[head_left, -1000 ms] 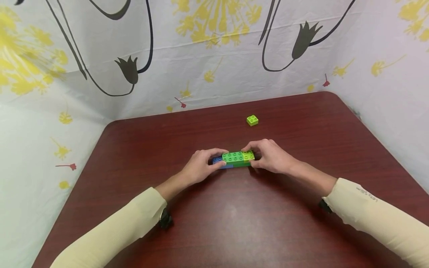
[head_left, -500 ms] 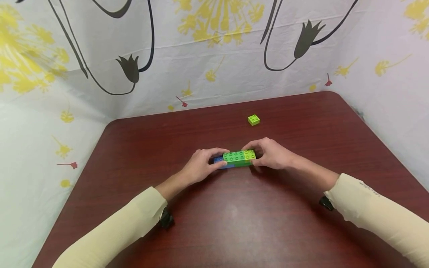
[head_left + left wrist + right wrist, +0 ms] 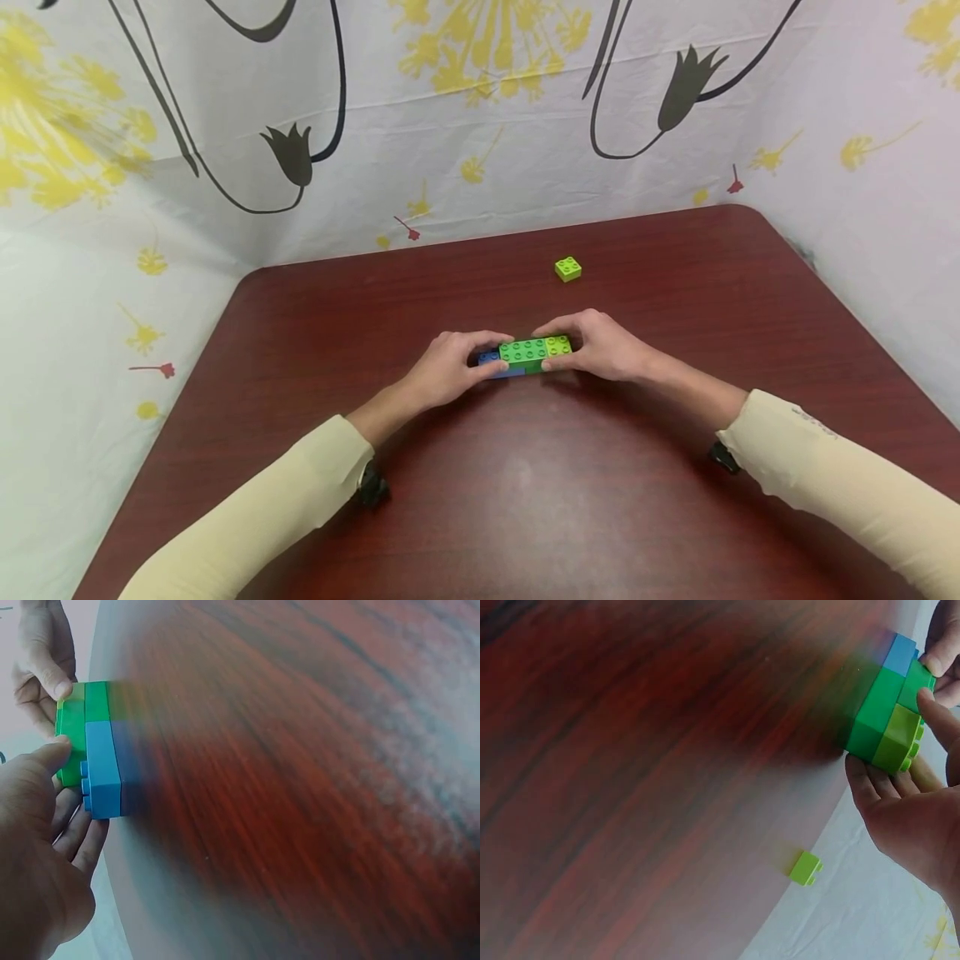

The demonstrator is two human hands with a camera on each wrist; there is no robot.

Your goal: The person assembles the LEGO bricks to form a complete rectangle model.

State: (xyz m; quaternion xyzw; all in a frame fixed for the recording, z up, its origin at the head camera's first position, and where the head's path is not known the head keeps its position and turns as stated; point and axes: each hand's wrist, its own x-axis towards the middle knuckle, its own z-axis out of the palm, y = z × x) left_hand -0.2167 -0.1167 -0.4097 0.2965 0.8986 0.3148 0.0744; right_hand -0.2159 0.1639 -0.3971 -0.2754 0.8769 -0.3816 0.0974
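Observation:
Joined toy building bricks lie as a low two-layer bar on the table, seen in the head view. A bright green brick [image 3: 522, 353] and a small lime brick [image 3: 897, 739] form the top layer. Beneath them are a blue brick [image 3: 103, 774] at the left and a darker green brick [image 3: 877, 706] at the right. My left hand [image 3: 442, 373] pinches the left end of the upper green brick between thumb and fingers. My right hand [image 3: 606, 350] grips the right part of the bar, thumb on its near side and fingers along its far side.
A loose lime brick [image 3: 567, 268] stands on the dark red table [image 3: 517, 483], beyond the bar and slightly to its right. Patterned sheets [image 3: 480, 150] surround the table's back and sides.
My right hand's thumb and fingers have slid left along the bar, from its right end towards the seam between lime and green. My left hand keeps its pinch.

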